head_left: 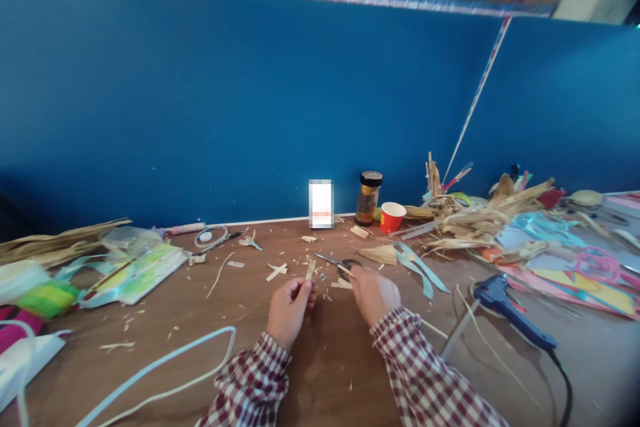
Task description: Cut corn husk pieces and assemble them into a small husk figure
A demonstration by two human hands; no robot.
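My left hand [290, 307] is closed in a pinch, with a short pale strip of what looks like dried husk [311, 271] standing up from the fingertips. To its right, my right hand [375, 295] has its fingers curled at the dark handles of a pair of scissors [330, 260]. The blades point left and away from me, just beyond the pale strip. My hand hides part of the handles, and a thin pale piece shows by the fingertips. Small husk scraps [277, 271] lie around both hands on the brown table [320, 373].
A blue glue gun [515, 313] with a black cord lies right of my right arm. At the back stand a lidded jar [369, 199] and a red paper cup [393, 217]. Husks [465, 220] pile up at right. A pale cable [165, 353] loops at left front. A blue partition [250, 93] rises behind.
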